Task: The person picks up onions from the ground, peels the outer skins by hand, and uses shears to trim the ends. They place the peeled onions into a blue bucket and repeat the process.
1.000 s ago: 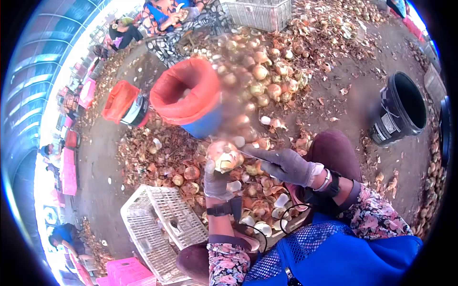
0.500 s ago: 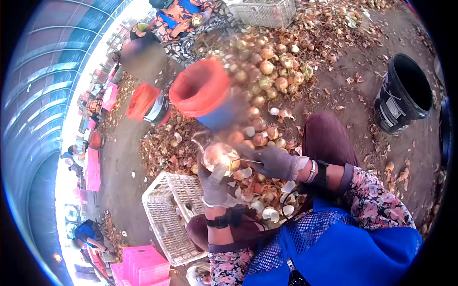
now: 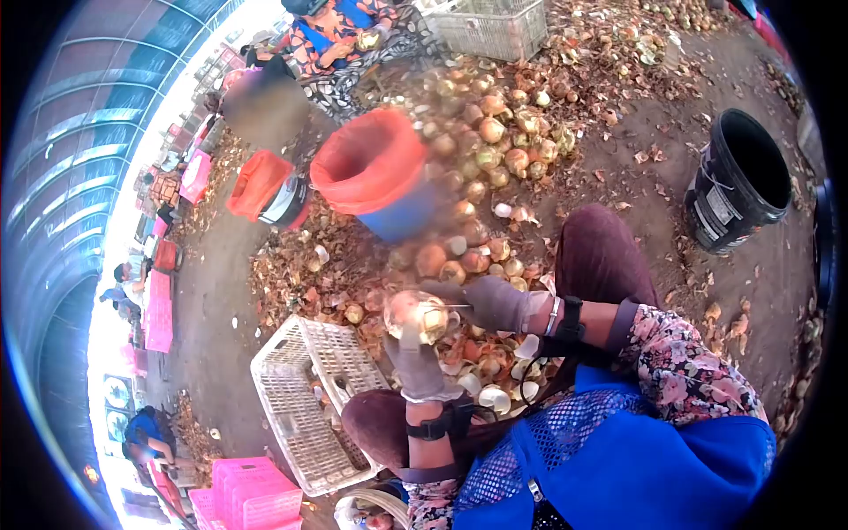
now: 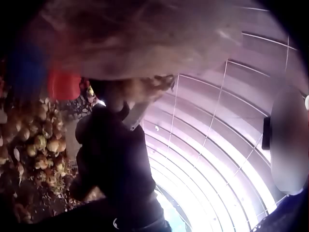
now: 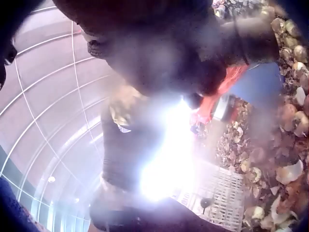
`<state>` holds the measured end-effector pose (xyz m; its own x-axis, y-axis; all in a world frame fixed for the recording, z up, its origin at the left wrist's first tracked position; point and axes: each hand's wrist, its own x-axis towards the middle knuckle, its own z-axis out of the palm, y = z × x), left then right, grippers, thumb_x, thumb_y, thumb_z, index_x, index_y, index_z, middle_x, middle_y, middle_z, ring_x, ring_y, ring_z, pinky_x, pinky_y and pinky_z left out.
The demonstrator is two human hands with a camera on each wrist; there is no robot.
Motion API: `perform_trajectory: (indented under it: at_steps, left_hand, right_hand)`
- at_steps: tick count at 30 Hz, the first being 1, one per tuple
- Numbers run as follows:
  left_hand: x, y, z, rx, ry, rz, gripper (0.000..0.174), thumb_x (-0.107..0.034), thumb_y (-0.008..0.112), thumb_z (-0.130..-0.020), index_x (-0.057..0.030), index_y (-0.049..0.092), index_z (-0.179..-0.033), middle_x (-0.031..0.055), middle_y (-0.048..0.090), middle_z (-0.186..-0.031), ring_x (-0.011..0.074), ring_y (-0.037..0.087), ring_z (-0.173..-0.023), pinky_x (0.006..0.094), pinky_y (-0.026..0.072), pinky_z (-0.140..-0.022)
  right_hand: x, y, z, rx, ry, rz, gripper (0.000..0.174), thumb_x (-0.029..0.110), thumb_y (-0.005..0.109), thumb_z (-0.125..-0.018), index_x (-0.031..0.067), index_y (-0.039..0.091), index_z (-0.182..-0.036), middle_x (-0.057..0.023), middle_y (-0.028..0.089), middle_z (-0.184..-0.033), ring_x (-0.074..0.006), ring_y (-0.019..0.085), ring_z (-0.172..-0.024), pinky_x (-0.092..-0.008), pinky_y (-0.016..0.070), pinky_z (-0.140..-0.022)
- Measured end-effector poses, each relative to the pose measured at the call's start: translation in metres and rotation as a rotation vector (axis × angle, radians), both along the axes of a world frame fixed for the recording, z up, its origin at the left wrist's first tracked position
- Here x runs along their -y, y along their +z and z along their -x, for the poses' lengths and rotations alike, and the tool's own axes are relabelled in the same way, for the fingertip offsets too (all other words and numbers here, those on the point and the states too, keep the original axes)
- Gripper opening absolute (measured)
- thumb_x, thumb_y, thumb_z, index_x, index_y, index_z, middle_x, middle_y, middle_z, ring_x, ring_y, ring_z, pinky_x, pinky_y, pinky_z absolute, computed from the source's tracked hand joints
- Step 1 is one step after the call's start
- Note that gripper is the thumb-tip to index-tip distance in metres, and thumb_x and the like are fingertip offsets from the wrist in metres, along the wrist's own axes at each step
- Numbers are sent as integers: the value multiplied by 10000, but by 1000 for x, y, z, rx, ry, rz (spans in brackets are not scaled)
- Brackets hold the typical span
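My gloved left hand (image 3: 422, 369) holds a large onion (image 3: 415, 316) from below, its thumb over the near side. Pale flesh shows on part of the onion, with brown-orange skin on the rest. My gloved right hand (image 3: 505, 305) grips a knife, whose thin blade (image 3: 456, 306) reaches the onion's right side. In the left wrist view the knife blade (image 4: 136, 115) juts from the dark right hand (image 4: 118, 154). Glare hides part of the right wrist view, where the left hand (image 5: 126, 157) appears under the onion (image 5: 126, 106).
Peels and loose onions (image 3: 503, 146) cover the ground ahead. Beyond my hands stands a blue bucket (image 3: 402, 216) lined with red mesh, a smaller lined bucket (image 3: 287, 203) beside it. A white crate (image 3: 283, 397) lies tipped at left; a black bucket (image 3: 707, 199) stands right. Another person (image 3: 340, 40) sits opposite.
The head view has shifted. The onion has turned in my left hand and shows more pale flesh towards me. My right hand and the knife stay at its right side.
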<state>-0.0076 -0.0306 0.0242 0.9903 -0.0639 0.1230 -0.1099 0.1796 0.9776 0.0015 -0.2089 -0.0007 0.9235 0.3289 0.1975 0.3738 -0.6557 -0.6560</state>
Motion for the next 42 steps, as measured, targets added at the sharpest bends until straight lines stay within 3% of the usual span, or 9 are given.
perform_trajectory:
  at_steps: [6, 10, 14, 17, 21, 26, 33, 38, 42]
  left_hand:
    - [9, -7, 0, 318, 258, -237, 924, -70, 857, -648, -13, 336, -1408, 132, 496, -1288, 246, 515, -1178, 383, 463, -1014]
    - [0, -11, 2, 74, 41, 197, 557, -221, 771, -772, -55, 496, -1226, 91, 573, -1126, 218, 598, -995, 358, 527, -869]
    - [2, -10, 4, -169, -133, 452, 504, -340, 732, -815, -74, 518, -1186, 62, 567, -1057, 202, 586, -978, 345, 523, -847]
    - [15, -8, 8, 335, 190, -147, 579, -282, 768, -773, -63, 494, -1233, 64, 551, -1089, 210, 576, -1006, 362, 525, -868]
    - [8, -8, 7, 190, 90, -53, 685, -228, 782, -737, -57, 451, -1312, 85, 533, -1182, 222, 574, -1015, 368, 525, -894]
    - [5, -10, 8, -330, -190, 450, 559, -527, 627, -822, -65, 557, -1130, 92, 657, -985, 211, 667, -834, 351, 581, -549]
    - [13, 16, 17, -196, -136, 536, 564, -477, 641, -854, -8, 540, -1152, 133, 613, -1009, 276, 647, -864, 374, 568, -762]
    - [1, 12, 17, -345, -215, 467, 545, -427, 661, -839, -16, 534, -1173, 132, 610, -1030, 266, 643, -876, 370, 564, -766]
    - [7, 10, 14, -348, -172, 442, 536, -387, 678, -826, -22, 529, -1190, 131, 608, -1046, 257, 640, -886, 368, 561, -768]
  right_hand:
    - [-3, -27, 1, -18, 62, 87, 555, 222, 561, -901, 218, 437, -1441, -171, 582, -592, -379, 583, -529, -473, 476, -519]
    - [4, -13, -4, -39, 141, 62, 157, 169, 595, -834, 45, 676, -886, -172, 655, -684, -382, 646, -627, -462, 509, -565]
    - [4, -13, -6, -1, 97, 178, 142, 136, 577, -833, 41, 665, -890, -176, 651, -681, -386, 640, -620, -465, 504, -569]
    - [-12, -51, -9, 33, 59, 204, 313, 109, 569, -836, 117, 640, -1141, -160, 641, -679, -367, 641, -614, -470, 499, -554]
    - [-7, -9, 8, -161, 63, 77, 507, 81, 547, -860, 216, 505, -1347, -172, 662, -756, -367, 662, -691, -474, 508, -613]
    - [-7, -45, -21, 29, 70, -64, 427, 157, 578, -879, 206, 555, -1302, -179, 662, -822, -382, 658, -730, -485, 514, -636]
    - [-11, -31, -9, -131, 271, -463, 293, 172, 546, -912, 111, 607, -1193, -127, 664, -769, -288, 657, -666, -405, 502, -592]
    - [23, 18, 1, -946, 477, -748, 129, 198, 571, -923, 90, 623, -874, 33, 533, -560, -66, 442, -399, -225, 318, -340]
    - [34, 26, -1, -850, 417, -624, 244, 232, 636, -920, 80, 617, -1110, 15, 580, -630, -67, 516, -504, -233, 404, -424]
